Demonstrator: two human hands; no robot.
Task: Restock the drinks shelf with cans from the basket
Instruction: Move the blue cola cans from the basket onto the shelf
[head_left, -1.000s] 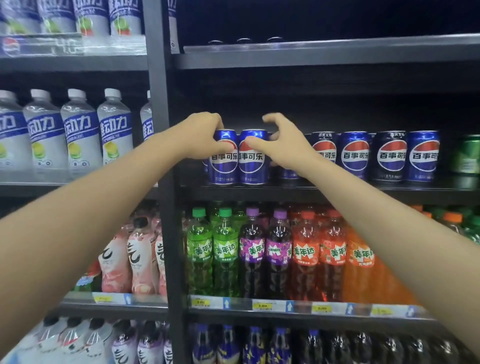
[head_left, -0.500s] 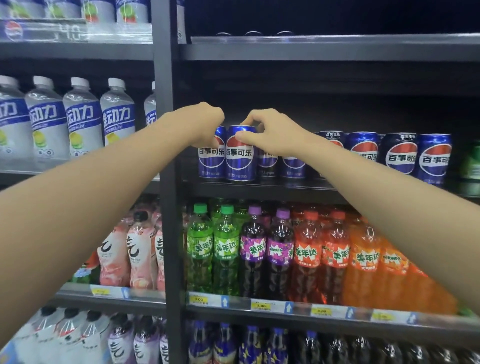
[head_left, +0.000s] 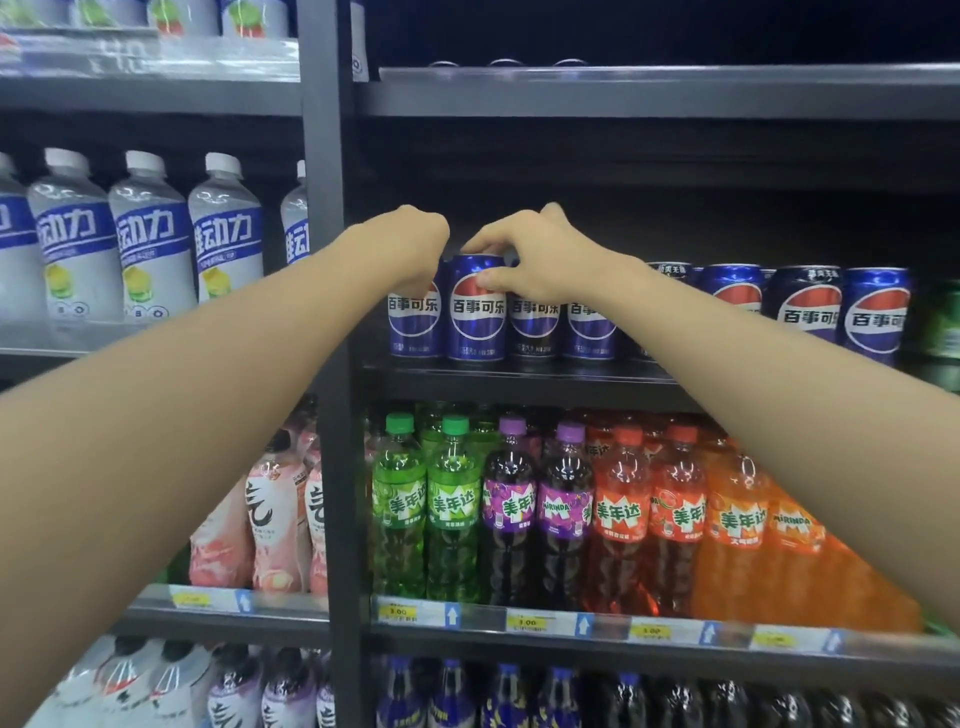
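Right hand (head_left: 540, 260) pinches the rim of our second Pepsi can (head_left: 477, 312) at shelf (head_left: 519, 371) front; left hand (head_left: 410, 249), at its nine o'clock, curls over the end can (head_left: 413, 322). Full cans probably feel heavy, slick, dentable, so we'd grab rims.

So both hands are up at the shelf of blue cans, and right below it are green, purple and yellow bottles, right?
Nearly. The head view shows the left hand and right hand at the blue cans, but the bottles below run green, purple, red and orange, not yellow.
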